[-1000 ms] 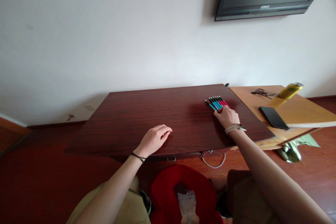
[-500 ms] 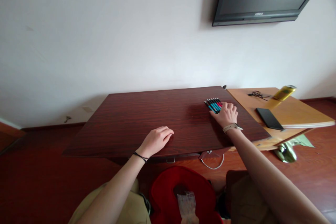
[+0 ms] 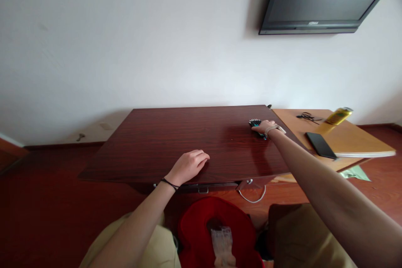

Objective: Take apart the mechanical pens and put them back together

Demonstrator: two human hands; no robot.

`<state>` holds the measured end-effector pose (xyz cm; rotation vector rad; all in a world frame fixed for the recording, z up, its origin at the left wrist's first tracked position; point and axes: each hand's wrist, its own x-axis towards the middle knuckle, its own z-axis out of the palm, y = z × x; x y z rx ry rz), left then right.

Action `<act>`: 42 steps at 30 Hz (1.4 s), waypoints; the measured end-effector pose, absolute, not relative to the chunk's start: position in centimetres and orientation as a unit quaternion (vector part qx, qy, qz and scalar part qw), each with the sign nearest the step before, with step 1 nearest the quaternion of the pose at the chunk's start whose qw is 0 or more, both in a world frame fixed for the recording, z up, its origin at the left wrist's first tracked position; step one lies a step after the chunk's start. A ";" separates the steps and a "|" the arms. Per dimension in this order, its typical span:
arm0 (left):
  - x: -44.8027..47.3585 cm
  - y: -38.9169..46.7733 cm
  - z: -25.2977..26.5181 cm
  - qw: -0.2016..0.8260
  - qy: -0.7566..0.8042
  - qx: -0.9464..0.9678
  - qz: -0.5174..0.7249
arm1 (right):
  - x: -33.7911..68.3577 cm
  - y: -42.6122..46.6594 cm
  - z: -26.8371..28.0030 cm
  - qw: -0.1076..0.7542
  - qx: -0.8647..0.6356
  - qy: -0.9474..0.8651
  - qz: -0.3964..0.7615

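Note:
On the right part of the dark brown desk [image 3: 176, 134], a row of several pens [image 3: 255, 122] lies bunched together. My right hand [image 3: 264, 127] is closed over them from the right, thumb on the near side. Their tops stick out past the fingers at the far left, and a bit of blue shows below the hand; most of each pen is covered. Near the desk's front edge rests my left hand [image 3: 190, 165], palm down. Its fingers are together and loosely curled, with nothing visible in them.
Right of the desk is a lighter wooden table [image 3: 361, 138] with a black phone [image 3: 320, 145], a black cable [image 3: 308, 117] and a yellow can [image 3: 339, 116]. A television [image 3: 326, 0] hangs on the wall above. Below me is a red cushion [image 3: 188, 226]; a white cord [image 3: 251, 200] dangles under the desk.
My right hand has closed around the pens, which were spread flat side by side and are now drawn together. My left hand stays in place. The view has shifted slightly.

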<state>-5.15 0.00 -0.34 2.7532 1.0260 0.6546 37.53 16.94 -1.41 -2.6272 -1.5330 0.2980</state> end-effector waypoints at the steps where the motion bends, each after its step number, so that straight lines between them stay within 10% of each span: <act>1: -5.2 0.0 -0.3 0.064 0.341 0.912 0.218 | 37.5 17.2 -1.2 0.048 -0.857 -0.503 0.105; 14: -4.6 -0.4 0.7 0.133 0.364 0.876 0.289 | 32.3 12.9 2.2 0.212 -0.756 -0.547 0.291; 21: -2.2 -0.5 0.4 0.469 0.409 0.661 0.420 | 21.3 4.7 2.9 0.371 -0.565 -0.613 0.408; 26: 0.0 -1.0 0.4 0.690 0.320 0.425 0.491 | 13.8 0.0 2.5 0.358 -0.546 -0.711 0.261; 35: -0.8 -0.4 1.8 0.644 0.360 0.290 0.610 | 10.1 -1.9 3.0 0.373 -0.434 -0.774 0.271; 42: -3.1 2.7 3.5 0.621 0.308 0.189 0.695 | 10.1 -4.5 3.3 0.567 -0.415 -0.681 0.207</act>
